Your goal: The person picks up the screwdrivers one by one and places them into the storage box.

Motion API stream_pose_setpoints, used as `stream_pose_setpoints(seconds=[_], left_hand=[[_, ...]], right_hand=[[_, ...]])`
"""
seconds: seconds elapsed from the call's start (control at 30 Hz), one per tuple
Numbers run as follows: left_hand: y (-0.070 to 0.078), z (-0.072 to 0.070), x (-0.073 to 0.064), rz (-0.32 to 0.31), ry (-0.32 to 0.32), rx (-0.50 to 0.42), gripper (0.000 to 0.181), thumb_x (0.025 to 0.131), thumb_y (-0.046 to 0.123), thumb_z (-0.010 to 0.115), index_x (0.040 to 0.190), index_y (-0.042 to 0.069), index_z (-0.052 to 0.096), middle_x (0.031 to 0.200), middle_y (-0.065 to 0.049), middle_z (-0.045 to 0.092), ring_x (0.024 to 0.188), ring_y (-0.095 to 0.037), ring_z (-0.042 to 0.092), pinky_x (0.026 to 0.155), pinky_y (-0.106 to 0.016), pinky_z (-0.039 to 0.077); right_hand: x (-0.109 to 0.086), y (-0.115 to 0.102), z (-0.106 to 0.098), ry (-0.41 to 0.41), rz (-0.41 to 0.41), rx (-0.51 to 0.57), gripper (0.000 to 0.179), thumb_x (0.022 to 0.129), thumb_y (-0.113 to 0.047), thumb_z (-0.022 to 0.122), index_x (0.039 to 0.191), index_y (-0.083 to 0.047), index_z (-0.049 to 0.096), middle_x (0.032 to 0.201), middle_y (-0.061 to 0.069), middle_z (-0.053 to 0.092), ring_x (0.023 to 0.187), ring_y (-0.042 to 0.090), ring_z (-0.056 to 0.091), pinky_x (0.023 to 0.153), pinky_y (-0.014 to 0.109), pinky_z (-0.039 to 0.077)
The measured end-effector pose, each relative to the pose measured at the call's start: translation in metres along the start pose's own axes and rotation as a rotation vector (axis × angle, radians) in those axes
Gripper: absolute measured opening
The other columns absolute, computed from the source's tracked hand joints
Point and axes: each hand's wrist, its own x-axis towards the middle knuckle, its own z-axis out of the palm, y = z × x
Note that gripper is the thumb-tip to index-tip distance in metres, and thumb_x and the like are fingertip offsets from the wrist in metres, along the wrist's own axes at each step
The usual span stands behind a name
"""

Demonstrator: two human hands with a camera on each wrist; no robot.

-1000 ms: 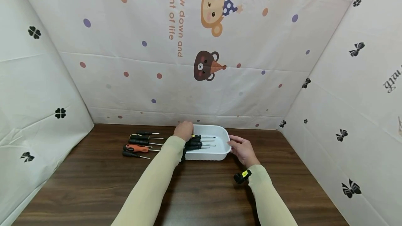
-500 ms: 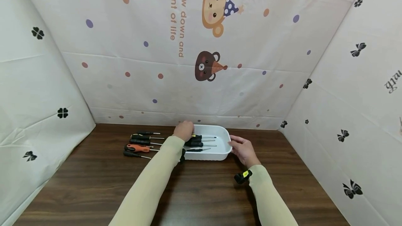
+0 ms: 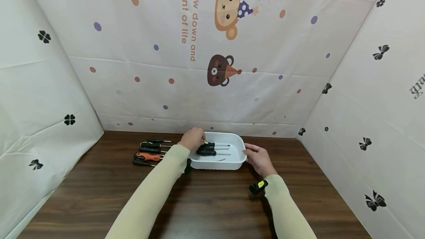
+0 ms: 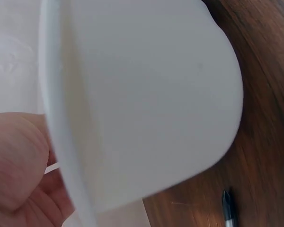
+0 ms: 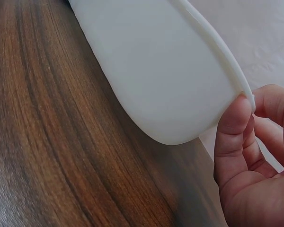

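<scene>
A white plastic tray (image 3: 217,165) sits near the table's back edge with several black-handled screwdrivers (image 3: 207,153) lying in it, shafts to the right. At its left end is my left hand (image 3: 192,138), over the rim, fingers relaxed and nothing visible in them. The left wrist view has that hand (image 4: 19,165) beyond the tray's rim (image 4: 57,94), fingertips hidden. My right hand (image 3: 259,160) pinches the tray's right end; in the right wrist view its thumb (image 5: 234,116) presses the outside wall just under the rim.
Left of the tray, several more screwdrivers lie in a column on the wooden table (image 3: 212,202), one with an orange handle (image 3: 147,156). A patterned white cloth (image 3: 186,95) forms the wall behind, and similar white cloth stands on both sides.
My left hand has drawn back slightly to the left. A small screwdriver at the tray's front has dropped lower, only its tip showing now. The right hand keeps its hold.
</scene>
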Motion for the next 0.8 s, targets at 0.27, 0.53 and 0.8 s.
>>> stream_pose_setpoints(seconds=[0.27,0.53,0.8], left_hand=[[-0.004,-0.007,-0.012,0.042,0.045,-0.042,0.012,0.094,0.011,0.075,0.104,0.008,0.081,0.105,-0.005,0.078,0.095,-0.021,0.072,0.085,-0.037,0.059],[-0.01,-0.013,-0.025,0.077,0.088,-0.019,0.018,0.094,0.014,0.076,0.11,0.01,0.08,0.11,-0.005,0.078,0.103,-0.022,0.072,0.091,-0.039,0.059],[-0.016,-0.019,-0.04,0.082,0.11,-0.023,0.02,0.095,0.015,0.075,0.114,0.009,0.079,0.111,-0.006,0.077,0.105,-0.023,0.071,0.091,-0.04,0.058]], right_hand=[[0.001,0.001,-0.001,0.0,0.001,0.007,0.044,0.094,-0.005,0.071,0.137,-0.002,0.064,0.135,0.024,0.065,0.073,0.013,0.065,0.065,0.023,0.057],[0.002,0.002,-0.002,-0.006,-0.001,-0.006,0.043,0.095,-0.007,0.071,0.138,-0.002,0.064,0.134,0.024,0.065,0.075,0.015,0.066,0.068,0.024,0.059],[0.001,0.001,-0.002,-0.014,0.0,-0.003,0.045,0.095,-0.007,0.071,0.138,0.0,0.062,0.133,0.024,0.066,0.074,0.014,0.066,0.067,0.022,0.058]])
